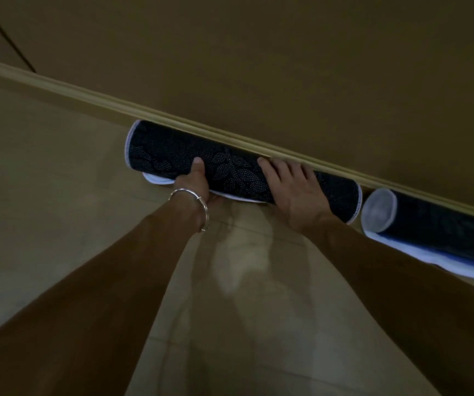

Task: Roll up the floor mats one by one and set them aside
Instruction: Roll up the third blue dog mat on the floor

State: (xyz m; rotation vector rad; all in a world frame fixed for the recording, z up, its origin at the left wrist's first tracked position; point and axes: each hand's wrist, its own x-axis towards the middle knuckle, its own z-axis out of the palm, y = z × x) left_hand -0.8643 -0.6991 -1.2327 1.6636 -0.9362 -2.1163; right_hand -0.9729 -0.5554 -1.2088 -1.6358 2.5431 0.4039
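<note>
- The wall (315, 67) and the tiled floor (44, 195) take up most of the view, and a pale skirting board (87, 94) runs aslant where they meet.
- The rolled floor mat (167, 150), dark with a dotted leaf pattern and a white stitched edge, is seen lying on the floor with its far side touching the skirting board. The step is judged to be the setting aside, with the rolling itself taken to be done.
- A second rolled mat (444, 232) is laid just beside it to the right, end to end along the same skirting board, with a white flap spread out beneath it.
- To do this step well, the roll should be pressed snug against the skirting board and kept in line with its neighbour. The white flap (155, 180) showing under the near side should be tucked beneath, so that the roll is not left free to uncoil once it is let go.
- The right hand (290, 190) is laid flat over the top of the roll, its fingers nearly straight and reaching toward the wall. Nothing is grasped by it; the roll is only pressed down.
- The left hand (198, 184) is closed round the roll from the near side, with the thumb (198, 164) set on top. Its fingers are hidden underneath.
- A thin metal bangle (201, 207) is worn on the left wrist.
</note>
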